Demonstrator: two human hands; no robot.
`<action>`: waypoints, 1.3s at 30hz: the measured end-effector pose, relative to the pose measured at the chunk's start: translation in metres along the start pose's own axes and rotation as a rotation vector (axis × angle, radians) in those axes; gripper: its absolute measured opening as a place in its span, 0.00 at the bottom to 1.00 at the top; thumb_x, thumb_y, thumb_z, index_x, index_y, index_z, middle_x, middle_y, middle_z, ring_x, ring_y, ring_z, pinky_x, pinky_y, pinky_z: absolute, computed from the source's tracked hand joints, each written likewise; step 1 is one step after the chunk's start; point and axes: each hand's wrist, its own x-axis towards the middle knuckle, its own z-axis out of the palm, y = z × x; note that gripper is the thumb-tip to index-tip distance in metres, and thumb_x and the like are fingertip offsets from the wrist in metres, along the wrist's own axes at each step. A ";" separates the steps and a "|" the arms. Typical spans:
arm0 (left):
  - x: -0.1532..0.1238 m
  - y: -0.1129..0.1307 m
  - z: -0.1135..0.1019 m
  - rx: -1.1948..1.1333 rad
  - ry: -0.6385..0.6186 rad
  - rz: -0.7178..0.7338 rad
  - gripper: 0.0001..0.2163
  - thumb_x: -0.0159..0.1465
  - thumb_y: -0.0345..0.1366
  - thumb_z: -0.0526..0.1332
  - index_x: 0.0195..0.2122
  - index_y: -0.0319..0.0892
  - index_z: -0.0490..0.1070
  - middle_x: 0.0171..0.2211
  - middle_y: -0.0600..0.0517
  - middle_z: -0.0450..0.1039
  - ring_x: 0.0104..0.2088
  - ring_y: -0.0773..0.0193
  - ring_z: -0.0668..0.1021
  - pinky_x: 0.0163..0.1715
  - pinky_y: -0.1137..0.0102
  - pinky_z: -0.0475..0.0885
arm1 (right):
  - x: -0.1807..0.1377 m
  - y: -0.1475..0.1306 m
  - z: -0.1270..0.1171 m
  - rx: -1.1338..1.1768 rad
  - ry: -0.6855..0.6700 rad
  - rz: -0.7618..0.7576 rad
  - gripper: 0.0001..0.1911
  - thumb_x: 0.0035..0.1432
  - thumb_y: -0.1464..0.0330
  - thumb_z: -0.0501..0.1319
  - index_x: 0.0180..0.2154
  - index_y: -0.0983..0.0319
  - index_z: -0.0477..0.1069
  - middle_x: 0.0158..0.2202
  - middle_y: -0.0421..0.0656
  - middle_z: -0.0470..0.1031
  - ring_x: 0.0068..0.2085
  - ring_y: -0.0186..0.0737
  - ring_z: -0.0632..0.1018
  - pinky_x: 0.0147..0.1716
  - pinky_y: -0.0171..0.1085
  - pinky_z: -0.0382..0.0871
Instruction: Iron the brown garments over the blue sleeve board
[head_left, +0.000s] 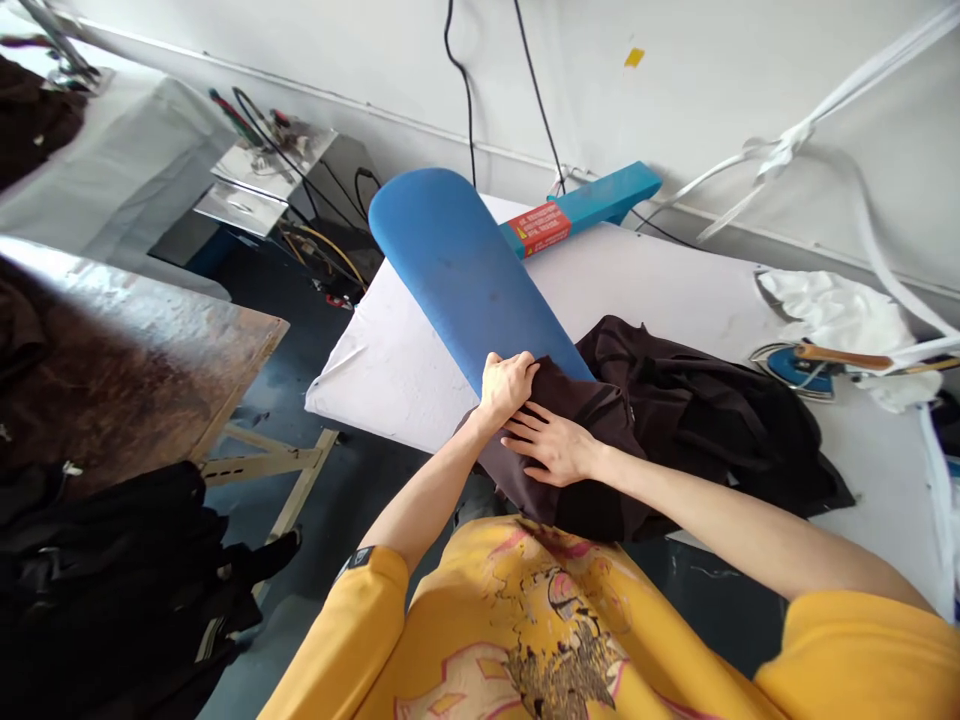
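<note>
A dark brown garment (697,420) is drawn over the near end of a blue padded pressing board (465,270), and the rest of it lies bunched to the right. My left hand (508,385) has its fingers curled over the garment's edge on the board. Just below it, my right hand (553,447) rests flat on the cloth with its fingers spread. The fabric under both palms is hidden. Farther right, an iron (799,372) with a wooden handle sits on the white table (390,370), away from my hands.
Behind the board, a teal metal arm (600,200) carries a red warning label. White cloth (840,310) lies beside the iron, with hoses above. To the left are a worn wooden table (150,350), dark clothes (112,590) and a metal machine box (262,185) with cables.
</note>
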 end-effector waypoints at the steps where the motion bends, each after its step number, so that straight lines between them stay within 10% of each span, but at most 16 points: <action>1: 0.001 -0.001 -0.001 -0.010 -0.015 0.023 0.12 0.77 0.39 0.51 0.37 0.44 0.68 0.31 0.54 0.79 0.31 0.63 0.78 0.46 0.62 0.60 | 0.001 0.000 -0.001 -0.004 -0.013 -0.001 0.31 0.65 0.57 0.61 0.63 0.67 0.69 0.68 0.59 0.64 0.69 0.61 0.62 0.69 0.62 0.52; 11: -0.064 -0.027 -0.026 0.003 -0.022 -0.083 0.06 0.72 0.39 0.59 0.40 0.43 0.71 0.41 0.48 0.76 0.45 0.54 0.76 0.44 0.62 0.65 | 0.012 -0.001 0.001 -0.024 -0.076 -0.035 0.32 0.64 0.56 0.62 0.64 0.68 0.69 0.67 0.59 0.65 0.71 0.63 0.59 0.70 0.62 0.50; 18: -0.071 -0.051 -0.002 -0.277 0.048 -0.162 0.08 0.74 0.36 0.54 0.37 0.45 0.68 0.32 0.55 0.75 0.30 0.66 0.76 0.33 0.71 0.68 | 0.025 -0.003 -0.002 -0.034 -0.125 -0.092 0.29 0.65 0.56 0.61 0.61 0.65 0.72 0.67 0.54 0.67 0.69 0.57 0.63 0.71 0.60 0.48; 28: -0.061 -0.084 0.017 -0.091 0.184 -0.127 0.13 0.75 0.42 0.52 0.34 0.45 0.67 0.24 0.55 0.73 0.23 0.66 0.76 0.25 0.71 0.61 | 0.030 -0.007 0.000 0.023 -0.045 -0.091 0.25 0.66 0.64 0.57 0.60 0.68 0.72 0.68 0.55 0.65 0.70 0.54 0.63 0.72 0.55 0.51; 39: -0.061 -0.082 0.017 -0.036 0.206 -0.138 0.11 0.73 0.40 0.53 0.33 0.45 0.66 0.24 0.54 0.73 0.24 0.65 0.76 0.25 0.71 0.59 | -0.051 -0.052 0.020 -0.114 0.176 0.523 0.40 0.72 0.62 0.53 0.75 0.70 0.38 0.75 0.57 0.45 0.75 0.54 0.50 0.71 0.57 0.54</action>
